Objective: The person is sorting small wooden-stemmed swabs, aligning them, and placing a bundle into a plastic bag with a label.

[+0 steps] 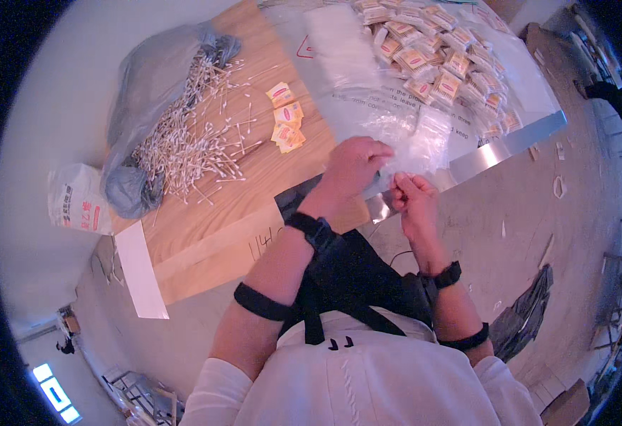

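Observation:
At the table's near edge, my left hand (pixel 353 167) and my right hand (pixel 414 197) are close together, fingers curled and pinched. Between them is a small clear plastic bag (pixel 387 175), gripped by both; its contents cannot be made out. Just beyond my right hand lie more clear plastic bags (pixel 431 135). Left of my hands, a few small yellow-and-white printed cards (pixel 287 119) overlap on the wood-grain board (pixel 257 167). Loose cotton swabs (pixel 190 135) form a big heap farther left, spilling from a grey plastic bag (pixel 155 82).
A large pile of filled small packets (pixel 442 60) covers the far right of the table, beside a stack of clear bags (pixel 339 46). A shiny metal strip (pixel 488 154) edges the table at right. On the left stands a white printed bag (pixel 80 199). Dark cloth (pixel 529 312) lies on the floor.

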Available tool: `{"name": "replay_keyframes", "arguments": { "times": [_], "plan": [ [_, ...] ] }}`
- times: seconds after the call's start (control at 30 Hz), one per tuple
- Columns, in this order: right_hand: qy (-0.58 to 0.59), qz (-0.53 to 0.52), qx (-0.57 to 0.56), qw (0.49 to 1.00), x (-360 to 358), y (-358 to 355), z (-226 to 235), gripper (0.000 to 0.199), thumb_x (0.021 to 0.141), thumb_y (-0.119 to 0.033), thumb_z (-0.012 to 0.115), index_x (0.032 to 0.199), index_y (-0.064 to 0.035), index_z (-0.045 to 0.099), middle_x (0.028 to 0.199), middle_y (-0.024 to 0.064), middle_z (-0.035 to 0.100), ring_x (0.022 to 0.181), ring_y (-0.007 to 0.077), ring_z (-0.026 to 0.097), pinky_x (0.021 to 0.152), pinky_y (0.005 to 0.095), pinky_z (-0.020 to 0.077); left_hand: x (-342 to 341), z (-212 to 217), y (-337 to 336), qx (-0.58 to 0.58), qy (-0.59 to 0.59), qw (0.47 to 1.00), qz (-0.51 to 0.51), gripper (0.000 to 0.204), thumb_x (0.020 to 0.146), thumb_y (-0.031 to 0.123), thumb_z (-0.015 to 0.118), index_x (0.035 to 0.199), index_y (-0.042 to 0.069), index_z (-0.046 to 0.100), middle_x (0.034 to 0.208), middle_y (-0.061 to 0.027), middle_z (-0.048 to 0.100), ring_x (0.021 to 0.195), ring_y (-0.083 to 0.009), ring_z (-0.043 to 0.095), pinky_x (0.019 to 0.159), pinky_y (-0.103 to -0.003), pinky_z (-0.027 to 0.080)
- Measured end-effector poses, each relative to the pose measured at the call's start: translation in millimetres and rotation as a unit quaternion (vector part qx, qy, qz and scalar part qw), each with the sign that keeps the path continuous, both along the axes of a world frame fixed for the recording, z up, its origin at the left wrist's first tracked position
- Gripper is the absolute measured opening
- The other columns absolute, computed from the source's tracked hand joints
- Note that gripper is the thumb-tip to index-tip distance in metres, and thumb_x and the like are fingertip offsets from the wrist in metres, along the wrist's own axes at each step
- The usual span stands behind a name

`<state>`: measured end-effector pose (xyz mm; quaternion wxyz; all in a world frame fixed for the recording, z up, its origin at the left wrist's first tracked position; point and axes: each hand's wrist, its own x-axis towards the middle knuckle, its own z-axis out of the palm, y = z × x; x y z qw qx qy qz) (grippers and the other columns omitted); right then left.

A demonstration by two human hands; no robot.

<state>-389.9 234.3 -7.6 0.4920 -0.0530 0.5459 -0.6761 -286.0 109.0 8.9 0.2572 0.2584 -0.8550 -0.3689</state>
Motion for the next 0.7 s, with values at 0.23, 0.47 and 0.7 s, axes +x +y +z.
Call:
{"name": "replay_keyframes", "arguments": {
  "times": [0.23,0.47,0.7],
  "plan": [
    [0.052,0.005,0.068,0.996,-12.2,-18.9,-26.7,0.016,0.09,-0.011,0.064,0.077,-0.002,0.063,0.068,0.0014,0.059,0.053,0.0054,0.047,0.045,0.0195,0.0358,-15.0,-17.8,-25.4,-0.101,-0.103,0.989,-0.018,0.014,0.078,0.016,0.067,0.09,0.014,0.074,0.078,-0.0072,0.06,0.085,-0.0291,0.056,0.075,-0.04,0.047],
    [0.03,0.008,0.075,0.997,-3.3,-17.4,-37.9,0.017,0.089,-0.014,0.064,0.078,-0.0019,0.065,0.066,0.0013,0.061,0.05,0.0064,0.048,0.044,0.0213,0.0366,-2.8,-27.4,-30.9,-0.154,-0.125,0.98,-0.034,0.015,0.078,0.016,0.065,0.088,0.019,0.075,0.077,-0.0032,0.058,0.087,-0.0258,0.053,0.075,-0.039,0.043],
    [0.015,0.04,0.086,0.995,17.5,-12.0,-14.4,0.015,0.087,-0.013,0.068,0.076,-0.0026,0.066,0.065,0.0003,0.06,0.051,0.0059,0.047,0.044,0.0212,0.0352,19.8,-5.5,-32.2,-0.175,-0.159,0.97,-0.058,0.014,0.078,0.015,0.063,0.085,0.016,0.075,0.079,-0.0038,0.059,0.091,-0.0255,0.052,0.077,-0.039,0.042]
  ]
}}
